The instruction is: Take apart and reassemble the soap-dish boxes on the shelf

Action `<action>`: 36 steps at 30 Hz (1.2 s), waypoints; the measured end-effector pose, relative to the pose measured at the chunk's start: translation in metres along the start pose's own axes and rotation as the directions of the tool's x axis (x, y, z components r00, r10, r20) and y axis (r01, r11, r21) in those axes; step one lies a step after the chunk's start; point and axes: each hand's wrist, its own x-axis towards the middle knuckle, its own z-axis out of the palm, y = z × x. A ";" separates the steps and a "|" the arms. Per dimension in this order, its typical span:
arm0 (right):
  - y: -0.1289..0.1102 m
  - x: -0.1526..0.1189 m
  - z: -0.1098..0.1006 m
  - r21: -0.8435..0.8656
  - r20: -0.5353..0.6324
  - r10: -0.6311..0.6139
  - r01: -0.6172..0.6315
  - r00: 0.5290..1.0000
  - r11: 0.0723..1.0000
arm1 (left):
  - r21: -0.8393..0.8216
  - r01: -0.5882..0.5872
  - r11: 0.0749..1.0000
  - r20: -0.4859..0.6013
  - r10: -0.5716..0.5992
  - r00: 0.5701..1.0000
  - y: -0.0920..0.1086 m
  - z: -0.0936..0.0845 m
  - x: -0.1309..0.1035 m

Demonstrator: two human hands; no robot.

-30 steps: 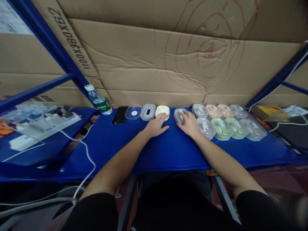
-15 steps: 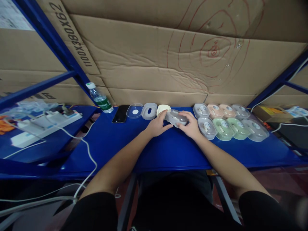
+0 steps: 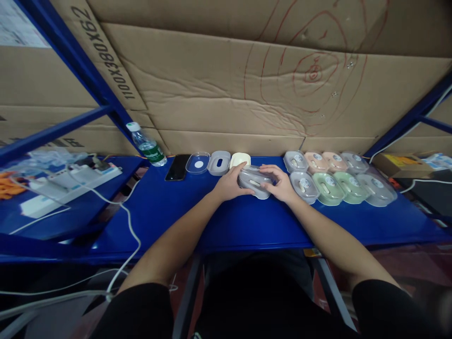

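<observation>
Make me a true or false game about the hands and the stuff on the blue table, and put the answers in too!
1. The left hand and right hand both touch one grey box. True.
2. The phone lies between the bottle and the clear piece. True.
3. The bottle is to the right of the right hand. False: it is over to the left, past the phone.
4. The box in the hands is green. False: it is grey.
5. Two green boxes sit side by side on the right. True.
6. The bottle's label is red. False: it is green.
</observation>
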 end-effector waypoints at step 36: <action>0.007 -0.004 0.008 -0.196 0.025 0.043 -0.037 0.999 0.980 | 0.097 0.695 0.712 -0.644 -0.487 0.590 -0.040 -0.083 0.003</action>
